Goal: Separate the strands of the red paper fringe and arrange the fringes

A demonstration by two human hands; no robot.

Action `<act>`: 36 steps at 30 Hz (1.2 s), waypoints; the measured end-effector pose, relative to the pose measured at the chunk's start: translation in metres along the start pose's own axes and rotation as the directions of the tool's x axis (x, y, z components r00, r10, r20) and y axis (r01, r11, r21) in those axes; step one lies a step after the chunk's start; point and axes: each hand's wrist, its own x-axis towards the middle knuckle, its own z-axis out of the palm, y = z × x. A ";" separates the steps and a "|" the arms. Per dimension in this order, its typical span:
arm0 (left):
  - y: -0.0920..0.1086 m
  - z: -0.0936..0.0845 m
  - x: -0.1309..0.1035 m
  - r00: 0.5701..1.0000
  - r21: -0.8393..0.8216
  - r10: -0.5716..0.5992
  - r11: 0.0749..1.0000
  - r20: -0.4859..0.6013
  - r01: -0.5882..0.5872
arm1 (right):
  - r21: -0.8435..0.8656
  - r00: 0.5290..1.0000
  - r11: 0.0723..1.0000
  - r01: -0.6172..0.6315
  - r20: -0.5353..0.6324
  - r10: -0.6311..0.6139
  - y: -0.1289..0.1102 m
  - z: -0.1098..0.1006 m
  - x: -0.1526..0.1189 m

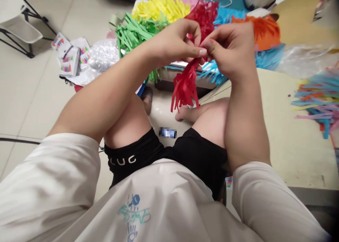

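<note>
A red paper tassel (185, 88) hangs with its cut strips downward, its upper end pinched between both hands. My left hand (182, 40) has thumb and fingers closed on it from the left. From the right, my right hand (227, 47) pinches the same spot, the two sets of fingertips almost touching. Behind the hands lies a pile of fringed paper: dark red (203, 14), yellow (161, 8), green (140, 31), orange (265, 31) and blue (230, 15). The exact grip point is partly hidden by the fingers.
On the right, a cream table (296, 136) bears a bundle of mixed-colour paper strips (317, 97). Clear plastic wrapping (103, 54) and printed packets (69, 62) lie at the left. A white folding chair (18, 23) stands on the tiled floor.
</note>
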 end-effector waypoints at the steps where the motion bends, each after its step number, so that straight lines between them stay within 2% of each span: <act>1: 0.002 0.002 -0.001 1.000 0.051 0.004 0.999 -0.027 -0.003 | -0.004 1.000 1.000 -0.008 -0.019 0.007 -0.001 0.000 0.000; 7: 0.020 0.016 -0.009 0.999 0.126 -0.021 0.992 -0.043 0.026 | 0.095 0.991 0.989 -0.116 -0.049 0.121 -0.017 0.008 -0.003; 12: 0.026 0.019 -0.013 0.998 0.220 -0.027 0.975 -0.051 0.038 | 0.155 0.985 0.976 -0.150 -0.065 0.161 -0.023 0.015 -0.004; 18: 0.021 0.014 -0.011 1.000 0.211 0.005 0.977 0.007 -0.006 | 0.228 0.990 0.964 -0.137 -0.006 0.142 -0.014 0.009 -0.001; 22: 0.021 0.014 -0.012 1.000 0.228 -0.015 0.973 -0.019 0.019 | 0.278 0.993 0.955 -0.107 0.072 0.090 -0.002 0.001 0.000; 31: 0.023 0.010 -0.013 1.000 0.228 0.005 0.974 0.001 -0.005 | 0.310 0.996 0.948 -0.077 0.063 0.061 0.010 -0.003 0.006; 36: 0.024 0.010 -0.014 1.000 0.236 -0.012 0.972 0.013 0.009 | 0.349 0.993 0.930 -0.114 0.032 0.110 0.011 0.001 0.008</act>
